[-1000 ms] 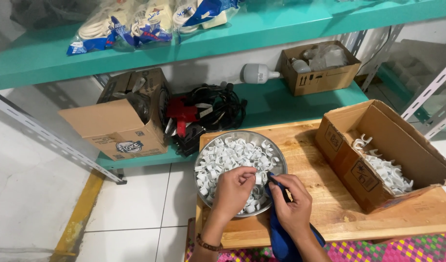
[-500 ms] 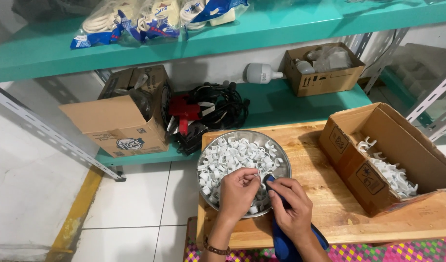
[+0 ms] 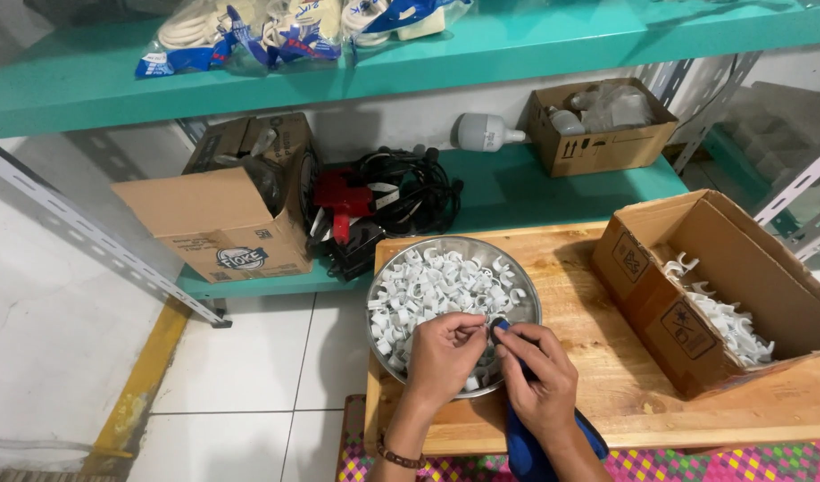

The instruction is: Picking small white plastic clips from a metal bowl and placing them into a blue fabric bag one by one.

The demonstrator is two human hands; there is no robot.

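Over the metal bowl of white clips on the wooden tabletop, our left hand pinches one clip; our right hand grips a blue tool, apparently a screwdriver, beside a cardboard box.

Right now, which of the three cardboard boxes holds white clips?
The open box on the wooden board, right of the metal bowl. The shelf boxes hold other goods, no clips visible.
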